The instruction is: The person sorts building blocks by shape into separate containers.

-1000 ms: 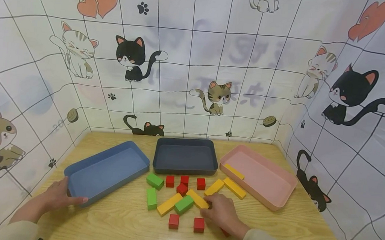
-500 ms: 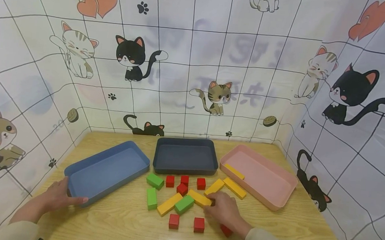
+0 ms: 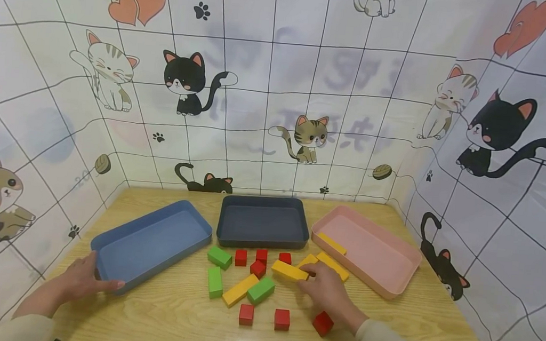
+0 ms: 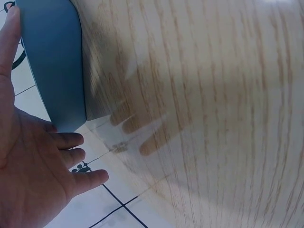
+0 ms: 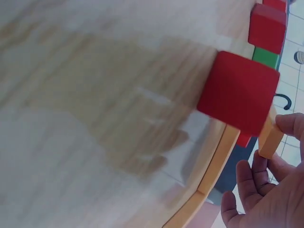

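My right hand (image 3: 327,290) pinches one end of a yellow block (image 3: 288,271), raised over the scattered blocks in the head view. In the right wrist view, the thumb and fingertips hold that yellow block (image 5: 270,137) behind a large-looking red cube (image 5: 240,92). At the left, my left hand (image 3: 80,278) rests against the near corner of a blue tray (image 3: 151,244), thumb along the front wall. The left wrist view has its fingers fairly straight and spread beside the tray wall (image 4: 57,61). A yellow block (image 3: 239,290) and a green block (image 3: 261,290) lie together mid-table.
A dark tray (image 3: 262,244) stands at the back centre. At the right, a pink tray (image 3: 368,247) has a yellow block (image 3: 332,243) in it. More yellow blocks (image 3: 333,266), green blocks (image 3: 215,282) and several red cubes (image 3: 282,319) lie on the wooden table (image 3: 169,323).
My right hand has lifted the yellow block off the table, moving it up and slightly right. A red cube near the right wrist is now uncovered. The left hand has stayed put.
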{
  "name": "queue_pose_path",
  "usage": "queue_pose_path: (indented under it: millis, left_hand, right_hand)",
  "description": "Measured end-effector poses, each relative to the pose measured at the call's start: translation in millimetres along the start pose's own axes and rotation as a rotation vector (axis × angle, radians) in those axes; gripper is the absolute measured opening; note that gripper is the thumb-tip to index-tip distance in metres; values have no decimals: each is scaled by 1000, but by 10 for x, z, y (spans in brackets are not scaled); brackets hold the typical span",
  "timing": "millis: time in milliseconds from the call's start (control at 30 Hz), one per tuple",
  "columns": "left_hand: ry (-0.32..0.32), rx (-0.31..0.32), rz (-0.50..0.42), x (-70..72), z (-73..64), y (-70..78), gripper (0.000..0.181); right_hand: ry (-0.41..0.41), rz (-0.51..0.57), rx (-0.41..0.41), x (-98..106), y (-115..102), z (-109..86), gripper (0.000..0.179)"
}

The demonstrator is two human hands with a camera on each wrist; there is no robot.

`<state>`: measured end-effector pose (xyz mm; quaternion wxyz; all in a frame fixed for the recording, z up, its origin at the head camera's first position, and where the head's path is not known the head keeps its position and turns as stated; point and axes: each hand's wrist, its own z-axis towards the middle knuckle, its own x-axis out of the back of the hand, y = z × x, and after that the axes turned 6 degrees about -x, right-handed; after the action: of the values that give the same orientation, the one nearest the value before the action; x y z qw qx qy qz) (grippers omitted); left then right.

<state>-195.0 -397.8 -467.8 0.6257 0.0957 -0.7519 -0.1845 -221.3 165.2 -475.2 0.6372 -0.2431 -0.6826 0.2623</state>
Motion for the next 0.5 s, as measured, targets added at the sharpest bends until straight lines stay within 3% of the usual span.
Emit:
queue_pose_path:
  millis: [100,300,500]
  left_hand:
    - [4,0,0,7,-2,9,121]
    - [0,11,-9,11,0,6,122]
    - [4,2,-10,-8,-2,-10,120]
  right_hand:
    - [23,43,12,39,12,34,28]
    - [86,90,147,144,57,158,23]
    - [112,119,135,297,129,243,26]
